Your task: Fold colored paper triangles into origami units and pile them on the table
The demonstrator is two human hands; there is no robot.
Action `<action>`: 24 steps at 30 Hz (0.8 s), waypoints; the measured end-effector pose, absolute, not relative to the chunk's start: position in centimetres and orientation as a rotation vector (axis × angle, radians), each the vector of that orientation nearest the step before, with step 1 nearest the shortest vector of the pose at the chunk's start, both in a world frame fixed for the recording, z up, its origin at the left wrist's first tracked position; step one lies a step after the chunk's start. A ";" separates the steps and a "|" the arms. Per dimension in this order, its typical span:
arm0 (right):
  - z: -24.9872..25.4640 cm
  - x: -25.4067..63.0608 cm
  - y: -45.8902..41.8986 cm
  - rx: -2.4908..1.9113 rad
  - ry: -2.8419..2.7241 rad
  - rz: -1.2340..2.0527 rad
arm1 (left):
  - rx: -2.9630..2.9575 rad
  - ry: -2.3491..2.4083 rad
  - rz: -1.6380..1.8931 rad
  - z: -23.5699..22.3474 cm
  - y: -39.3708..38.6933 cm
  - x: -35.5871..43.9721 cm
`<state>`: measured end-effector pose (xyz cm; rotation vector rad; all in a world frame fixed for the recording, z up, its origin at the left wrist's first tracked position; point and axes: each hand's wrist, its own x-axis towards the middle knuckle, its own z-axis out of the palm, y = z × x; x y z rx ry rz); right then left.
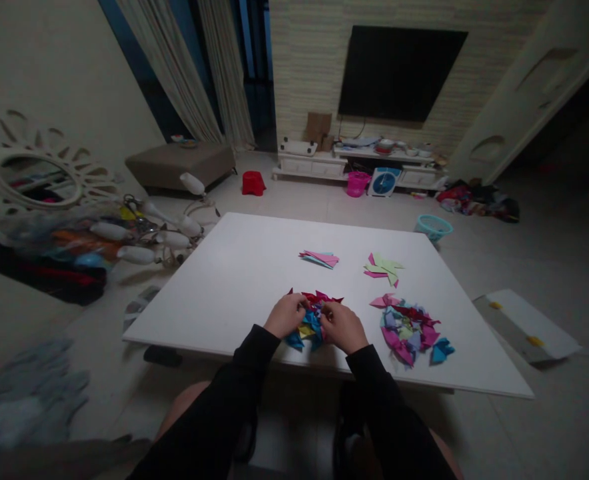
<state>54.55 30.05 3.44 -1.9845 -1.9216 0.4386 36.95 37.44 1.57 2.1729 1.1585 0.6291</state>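
Observation:
Both my hands are over a cluster of folded coloured paper pieces, red, blue, yellow and purple, near the table's front edge. My left hand is closed at the cluster's left side, thumb and fingers pinched on the folded paper. From the right, my right hand pinches folded paper close to the cluster's middle. My fingers partly hide which pieces they hold. To the right lies a second, round cluster of folded paper, pink, lilac, green and red, with a blue folded piece at its lower right.
Farther back on the white table lie a fanned stack of paper strips and several green and pink folded strips. A lamp with white shades stands beyond the left edge, a turquoise basket beyond the right.

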 end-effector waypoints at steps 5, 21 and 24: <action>2.5 56.9 31.5 -2.086 -1.913 0.465 | 2.248 1.186 0.507 0.9 40.8 34.3; 0.2 55.5 36.0 -1.949 -2.126 0.795 | 2.216 1.095 0.405 -0.8 43.2 34.6; 0.7 54.7 35.6 -1.867 -2.076 0.703 | 2.209 1.040 0.539 -0.3 42.6 35.5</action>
